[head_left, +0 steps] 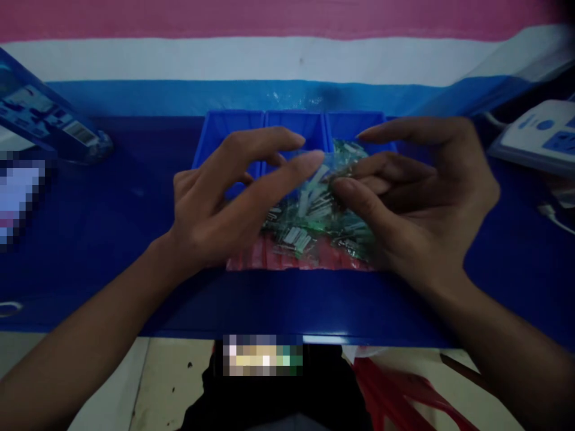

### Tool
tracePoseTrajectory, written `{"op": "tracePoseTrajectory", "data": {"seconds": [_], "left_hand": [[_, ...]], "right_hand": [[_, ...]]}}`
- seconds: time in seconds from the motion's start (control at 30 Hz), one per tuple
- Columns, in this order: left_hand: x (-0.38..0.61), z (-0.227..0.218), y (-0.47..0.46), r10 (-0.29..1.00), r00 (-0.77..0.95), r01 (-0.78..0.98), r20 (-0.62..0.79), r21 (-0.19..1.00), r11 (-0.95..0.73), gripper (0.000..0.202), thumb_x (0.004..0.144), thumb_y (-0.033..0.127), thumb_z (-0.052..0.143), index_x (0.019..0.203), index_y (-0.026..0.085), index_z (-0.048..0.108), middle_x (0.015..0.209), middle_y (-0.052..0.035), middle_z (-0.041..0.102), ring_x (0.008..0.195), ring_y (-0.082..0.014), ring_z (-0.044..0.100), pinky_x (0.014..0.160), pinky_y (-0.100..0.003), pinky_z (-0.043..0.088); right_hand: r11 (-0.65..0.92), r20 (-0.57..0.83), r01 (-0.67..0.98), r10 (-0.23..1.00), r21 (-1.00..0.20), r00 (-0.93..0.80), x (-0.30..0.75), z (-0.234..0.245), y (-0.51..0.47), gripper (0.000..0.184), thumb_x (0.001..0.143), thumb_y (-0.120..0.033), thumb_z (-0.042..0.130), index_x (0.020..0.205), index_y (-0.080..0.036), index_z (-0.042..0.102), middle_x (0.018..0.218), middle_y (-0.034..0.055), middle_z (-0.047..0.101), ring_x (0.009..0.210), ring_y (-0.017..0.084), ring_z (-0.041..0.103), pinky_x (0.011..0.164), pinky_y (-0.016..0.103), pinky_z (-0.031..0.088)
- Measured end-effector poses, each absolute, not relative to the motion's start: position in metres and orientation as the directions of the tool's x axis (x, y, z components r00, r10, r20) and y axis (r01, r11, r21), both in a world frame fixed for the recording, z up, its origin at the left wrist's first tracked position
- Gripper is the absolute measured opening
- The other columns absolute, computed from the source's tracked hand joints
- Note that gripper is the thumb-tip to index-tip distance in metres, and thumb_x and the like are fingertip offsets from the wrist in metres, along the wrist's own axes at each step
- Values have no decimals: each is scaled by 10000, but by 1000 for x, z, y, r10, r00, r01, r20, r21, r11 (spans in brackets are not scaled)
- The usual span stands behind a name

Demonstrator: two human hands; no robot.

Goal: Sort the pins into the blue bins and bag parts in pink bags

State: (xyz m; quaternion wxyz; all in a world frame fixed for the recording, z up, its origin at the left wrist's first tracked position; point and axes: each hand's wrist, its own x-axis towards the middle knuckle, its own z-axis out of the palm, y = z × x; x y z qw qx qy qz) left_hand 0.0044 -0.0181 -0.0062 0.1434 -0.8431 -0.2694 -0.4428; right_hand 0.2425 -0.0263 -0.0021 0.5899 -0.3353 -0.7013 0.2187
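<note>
A small clear plastic bag point(320, 190) with pale strips and thin metal pieces inside hangs from my right hand point(431, 197). The thumb and a bent finger pinch its upper right side, while the index finger arches away from it. My left hand point(220, 197) is on the bag's left, thumb and index finger apart; the thumb tip comes close to the bag's top edge, and whether it touches is unclear. Below lie more clear bags of small parts point(294, 239) on a red ribbed sheet point(287, 261). My hands partly hide the pile.
Three joined blue bins point(294, 120) stand behind the hands on the dark blue table point(112, 239). A blue printed box point(49, 114) leans at the left, near a blurred-out screen point(20, 197). A white boxed item point(539, 129) and a cable point(557, 218) lie at the right. Red plastic point(395, 389) hangs below the table edge.
</note>
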Motion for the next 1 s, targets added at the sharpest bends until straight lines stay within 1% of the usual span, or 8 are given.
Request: {"op": "tracePoseTrajectory", "data": {"seconds": [0.13, 0.3, 0.5, 0.63, 0.73, 0.83, 0.93, 1.0], "left_hand": [[-1, -8, -14, 285, 480, 555, 830, -35, -831, 197, 1057, 251, 709, 1248, 262, 757, 1246, -47, 796, 1028, -199, 792, 767, -319, 666], [-6, -6, -14, 195, 463, 549, 864, -107, -829, 247, 963, 102, 792, 1204, 150, 773, 1018, -33, 814, 867, -171, 787, 777, -300, 655], [3, -6, -20, 239, 491, 586, 838, -114, -802, 461, 1030, 79, 633, 1490, 80, 599, 1049, -49, 814, 771, -131, 741, 707, -231, 606], [5, -9, -15, 251, 494, 564, 832, -86, -821, 426, 1022, 34, 610, 1435, 115, 672, 1222, -99, 787, 1038, -173, 787, 913, -252, 622], [3, -10, -10, 236, 444, 558, 864, -60, -828, 324, 994, 153, 766, 1315, 197, 759, 1106, -52, 780, 898, -142, 754, 753, -229, 580], [5, -6, -9, 380, 243, 512, 893, 215, -832, 45, 996, 255, 811, 988, 213, 798, 874, -1, 703, 780, -102, 654, 659, -221, 507], [10, 1, -14, 618, 220, 330, 755, 539, -775, 254, 1027, 251, 771, 785, 194, 719, 747, 11, 640, 729, -95, 608, 614, -229, 487], [12, 4, -17, 646, 292, 248, 705, 597, -763, 297, 1034, 257, 760, 749, 194, 701, 736, 14, 645, 685, -87, 606, 566, -230, 477]], "right_hand": [[617, 612, 231, 784, -752, -101, 243, 2, -25, 68, 933, -256, 844, 990, -276, 812, 764, -46, 719, 638, 93, 638, 559, 243, 551], [732, 674, 228, 680, -641, -288, 248, 1, -27, 213, 949, -415, 829, 1100, -265, 829, 1101, 56, 737, 1044, 205, 710, 783, 352, 626], [668, 642, 246, 744, -702, -187, 247, -1, -27, 190, 945, -206, 821, 1100, -286, 747, 886, -60, 766, 685, 96, 699, 636, 269, 571], [648, 639, 120, 762, -752, -109, 243, 0, -23, 314, 900, -193, 845, 1176, -303, 740, 1233, -23, 772, 685, 87, 693, 598, 261, 589], [618, 599, 120, 785, -777, -160, 243, 0, -23, 188, 958, -235, 786, 1133, -301, 791, 958, -8, 756, 670, 122, 657, 608, 299, 600], [697, 671, 179, 717, -695, -187, 247, -1, -25, 360, 949, -215, 755, 1283, -346, 779, 1070, 43, 688, 877, 185, 689, 627, 330, 593], [776, 727, 411, 612, -478, -311, 251, -1, -25, 507, 917, -208, 786, 1384, -399, 737, 1355, 84, 560, 1166, 250, 668, 763, 369, 639], [823, 768, 456, 522, -339, -371, 254, 1, -23, 396, 912, -193, 803, 1270, -363, 794, 1399, 92, 559, 1257, 275, 658, 843, 393, 654]]}}
